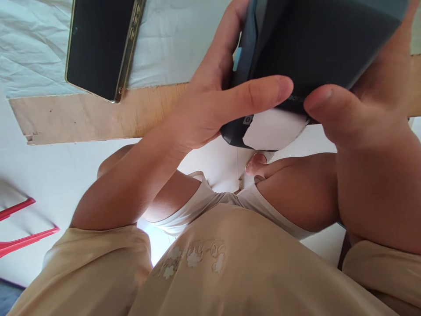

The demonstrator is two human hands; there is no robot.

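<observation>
A dark, flat device (315, 44) with a partly peeled white label fills the upper right, held just off the table edge. My left hand (210, 101) grips its left side, thumb stretched across the near face. My right hand (358, 114) clasps its right side, thumb pressed on the near edge. Both hands hold it close to the camera, above my lap.
A second dark phone (98, 44) with a gold rim lies on a white sheet (171, 39) over a plywood tabletop (82, 116). Red chair legs (19, 228) show at the lower left on a white floor. My beige shirt fills the bottom.
</observation>
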